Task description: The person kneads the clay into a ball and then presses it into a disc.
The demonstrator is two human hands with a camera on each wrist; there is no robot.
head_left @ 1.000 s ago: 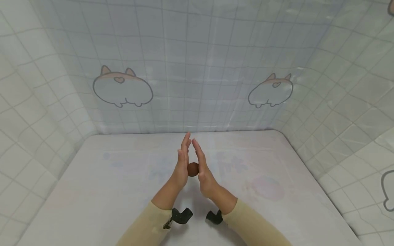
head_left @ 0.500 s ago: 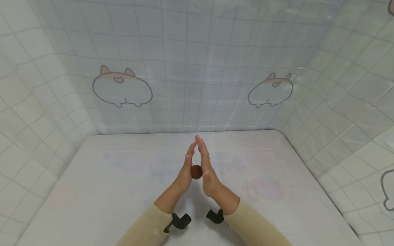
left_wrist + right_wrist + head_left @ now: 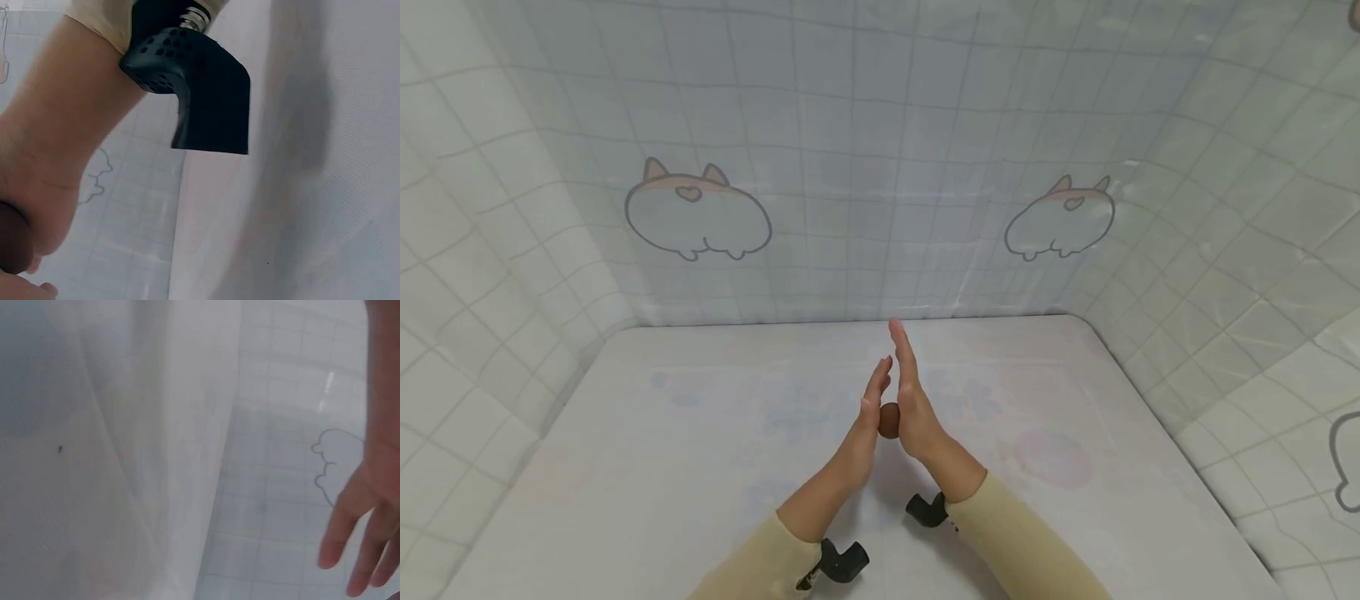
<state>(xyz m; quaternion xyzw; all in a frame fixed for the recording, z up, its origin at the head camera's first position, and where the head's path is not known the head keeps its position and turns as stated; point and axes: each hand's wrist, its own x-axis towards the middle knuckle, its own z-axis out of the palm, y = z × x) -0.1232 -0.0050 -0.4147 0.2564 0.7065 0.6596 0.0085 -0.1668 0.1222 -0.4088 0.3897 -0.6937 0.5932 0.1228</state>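
Note:
A small brown ball [image 3: 889, 421] is held between two facing palms in the head view. My left hand [image 3: 857, 442] lies along the ball's left side, its fingers straight and pointing forward. Against the opposite side presses my right hand [image 3: 919, 421], reaching further forward than the left one. Their fingertips stand slightly apart. The brown ball [image 3: 12, 240] is cut off by the left edge of the left wrist view, with part of a hand around it. Spread fingers [image 3: 359, 550] show at the lower right of the right wrist view, where the ball is out of sight.
Black wrist-mounted devices [image 3: 844, 562] stick out inward from both cream sleeves [image 3: 1026, 542] above the white table [image 3: 662, 475]. A sheet with a grid and cartoon animal outlines [image 3: 880, 167] covers the walls behind and at both sides.
The ball has shifted a little to the right with the hands. My right hand has slid forward along it while my left hand has drawn back, so the palms are offset.

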